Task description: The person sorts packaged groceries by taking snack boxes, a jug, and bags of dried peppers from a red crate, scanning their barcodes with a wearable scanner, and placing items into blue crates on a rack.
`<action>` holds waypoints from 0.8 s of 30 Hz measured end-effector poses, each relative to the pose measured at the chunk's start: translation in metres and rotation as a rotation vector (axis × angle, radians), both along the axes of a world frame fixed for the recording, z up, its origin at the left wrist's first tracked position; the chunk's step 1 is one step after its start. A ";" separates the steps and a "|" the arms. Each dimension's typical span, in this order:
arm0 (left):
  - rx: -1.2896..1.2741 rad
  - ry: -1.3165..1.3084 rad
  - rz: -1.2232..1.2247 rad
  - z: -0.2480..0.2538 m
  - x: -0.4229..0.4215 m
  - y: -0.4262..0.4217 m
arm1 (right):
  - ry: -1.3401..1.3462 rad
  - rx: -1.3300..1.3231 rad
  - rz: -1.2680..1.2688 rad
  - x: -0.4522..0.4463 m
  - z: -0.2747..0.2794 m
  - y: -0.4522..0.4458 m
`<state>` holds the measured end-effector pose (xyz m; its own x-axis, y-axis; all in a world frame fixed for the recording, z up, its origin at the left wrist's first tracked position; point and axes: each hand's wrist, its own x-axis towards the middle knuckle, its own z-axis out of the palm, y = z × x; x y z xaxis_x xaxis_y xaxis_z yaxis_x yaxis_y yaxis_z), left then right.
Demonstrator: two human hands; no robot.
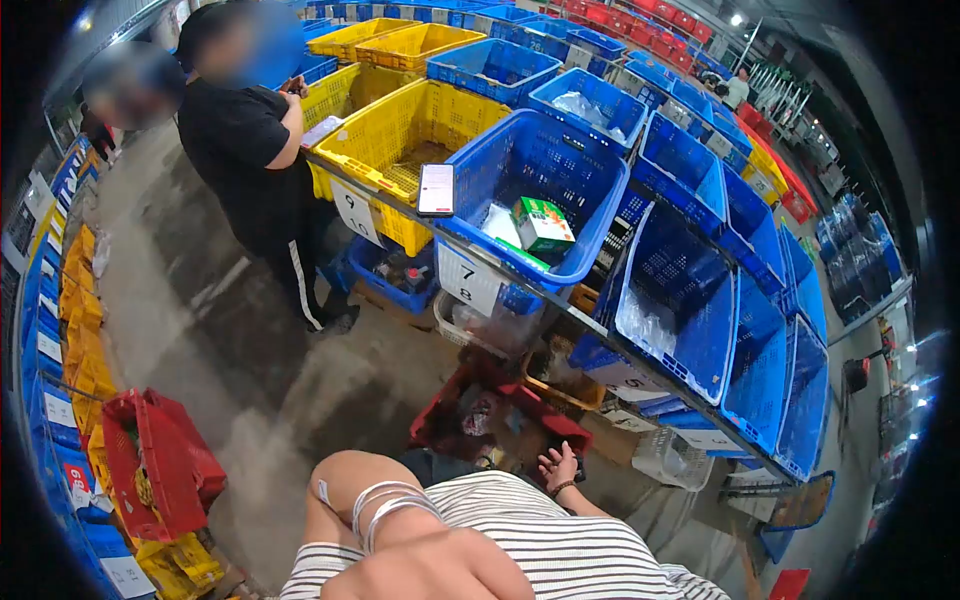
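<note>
My right hand [560, 467] is low at the centre right, a dark bracelet on its wrist. Its fingers are apart and slightly curled, with nothing visible in them. Just beyond is a red crate [436, 422] with a plastic-wrapped item [480, 414] inside. My left arm bends back toward the camera, with several white bands [385, 503] round it. At the bottom edge, my left hand [450, 568] appears very close, its fingers hidden. A green-and-white box [543, 224] sits in a blue crate [600, 225] above. A phone [436, 189] lies at that crate's left edge.
Numbered rows of blue and yellow crates [440, 95] fill the raised rack. A person in black [235, 150] stands at the left beside it; another person is farther back. A red crate [165, 465] stands at the lower left, near a row of yellow and blue crates.
</note>
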<state>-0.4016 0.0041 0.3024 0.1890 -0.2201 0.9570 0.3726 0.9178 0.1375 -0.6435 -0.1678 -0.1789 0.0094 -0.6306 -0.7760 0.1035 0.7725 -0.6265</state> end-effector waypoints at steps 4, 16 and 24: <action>0.033 0.042 -0.125 0.009 0.008 -0.008 | -0.025 -0.028 -0.022 -0.004 -0.002 0.001; -0.008 -0.017 -0.404 0.016 -0.004 -0.047 | -0.004 -0.071 -0.214 -0.035 0.001 0.013; -0.024 -0.035 -0.480 0.016 -0.012 -0.057 | 0.077 -0.016 -0.375 -0.091 -0.012 0.051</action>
